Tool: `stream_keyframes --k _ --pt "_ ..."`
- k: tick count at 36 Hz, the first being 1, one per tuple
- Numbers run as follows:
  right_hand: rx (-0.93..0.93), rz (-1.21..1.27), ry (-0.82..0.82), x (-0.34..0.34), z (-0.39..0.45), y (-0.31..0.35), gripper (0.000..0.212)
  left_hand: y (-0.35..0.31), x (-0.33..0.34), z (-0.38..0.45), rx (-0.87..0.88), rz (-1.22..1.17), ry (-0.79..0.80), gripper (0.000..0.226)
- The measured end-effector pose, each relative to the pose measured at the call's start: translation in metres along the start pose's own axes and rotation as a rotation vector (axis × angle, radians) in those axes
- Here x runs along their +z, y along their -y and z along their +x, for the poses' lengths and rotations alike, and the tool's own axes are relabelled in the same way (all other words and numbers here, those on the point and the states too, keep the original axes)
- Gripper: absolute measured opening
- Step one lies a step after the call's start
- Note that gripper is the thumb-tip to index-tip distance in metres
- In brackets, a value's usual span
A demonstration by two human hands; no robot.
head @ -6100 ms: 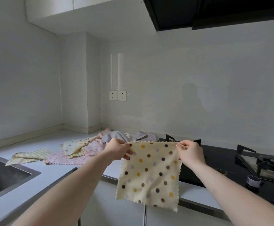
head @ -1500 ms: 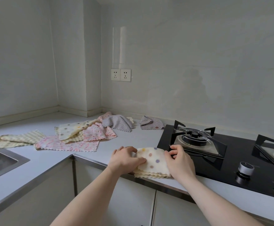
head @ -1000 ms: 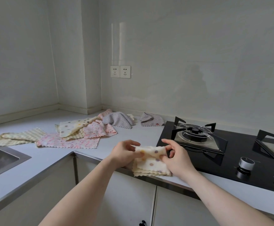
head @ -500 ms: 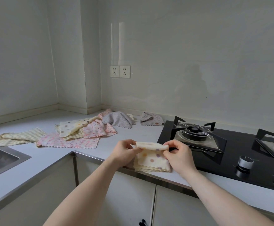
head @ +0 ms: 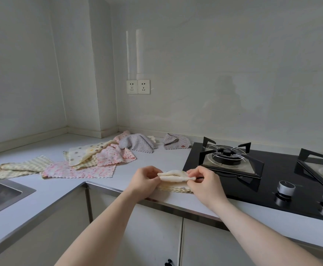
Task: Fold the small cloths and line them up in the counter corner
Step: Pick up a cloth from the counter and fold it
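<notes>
Cream dotted cloth (head: 173, 176) pinched at both ends, left hand (head: 144, 178) and right hand (head: 205, 182) grip tight, keeping fold aligned near table (head: 153, 158) edge.

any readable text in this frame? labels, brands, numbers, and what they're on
None readable.
Wall sockets: no print visible.
Stove knobs: any markings too small to tell.
Hob: no brand visible on the black glass.
Folded grey cloth: a small reddish patch, too small to read.
Dotted cloth gripped by the left hand and right hand: pattern only, no text.
</notes>
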State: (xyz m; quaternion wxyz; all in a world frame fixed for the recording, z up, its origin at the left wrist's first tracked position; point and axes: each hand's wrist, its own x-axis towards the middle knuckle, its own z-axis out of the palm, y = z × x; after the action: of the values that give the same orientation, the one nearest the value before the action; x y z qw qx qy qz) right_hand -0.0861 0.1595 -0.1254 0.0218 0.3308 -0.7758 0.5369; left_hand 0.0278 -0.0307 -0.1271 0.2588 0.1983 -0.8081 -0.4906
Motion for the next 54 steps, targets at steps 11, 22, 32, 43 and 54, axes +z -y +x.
stream_keyframes --k 11,22,32,43,54 --pt "-0.156 -0.299 0.046 0.005 0.0 -0.002 0.012 0.006 0.002 0.006 0.004 0.163 -0.019 0.029" --pt "-0.114 -0.361 0.058 0.006 0.002 -0.002 0.033 0.003 0.008 0.004 -0.051 0.201 -0.063 0.046" --pt "-0.082 -0.336 -0.004 0.006 0.0 0.0 0.045 0.008 0.006 0.005 -0.045 0.245 -0.071 0.063" --pt "-0.017 -0.187 0.048 -0.001 -0.003 0.003 0.028 0.004 0.004 0.005 -0.052 0.108 0.007 0.077" --pt "-0.044 -0.183 0.108 -0.001 -0.001 0.002 0.033 0.005 -0.002 0.003 -0.012 0.177 0.058 0.026"
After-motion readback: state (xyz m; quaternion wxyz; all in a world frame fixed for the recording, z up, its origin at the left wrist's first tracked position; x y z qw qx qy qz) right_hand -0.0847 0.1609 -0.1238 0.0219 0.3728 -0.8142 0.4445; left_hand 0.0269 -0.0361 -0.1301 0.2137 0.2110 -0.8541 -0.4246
